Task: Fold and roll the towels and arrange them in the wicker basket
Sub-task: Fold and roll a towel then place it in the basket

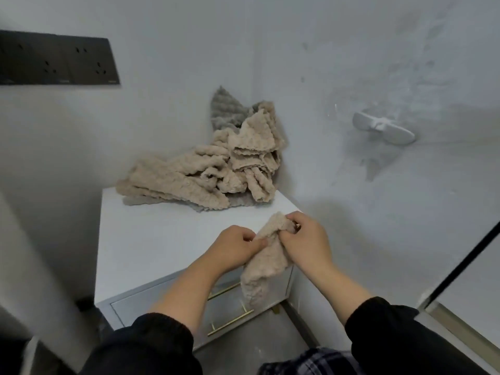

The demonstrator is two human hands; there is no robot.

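Dark sleeves pushed back, we hold a single beige towel [263, 266] at the near edge of a white cabinet [151, 239]. Our left hand [238, 243] pinches its side between thumb and curled fingers. Our right hand [305, 239] clutches the bunched top. The cloth hangs crumpled between the two hands, and its tail drops in front of the drawers and their brass handles [230, 323].

We judge this to be the opening of the fold: the towel is picked out but not yet spread. The next move calls for finding two corners, drawing the hands apart to shake the cloth flat, and laying it on the bare cabinet top.

Farther back, in the corner, the pile of beige towels [216, 169] waits unfolded, with a grey towel [224, 109] propped against the wall behind it. A dark socket panel [56, 60] sits on the left wall and a white holder [382, 128] on the right. The wicker basket is not in view.
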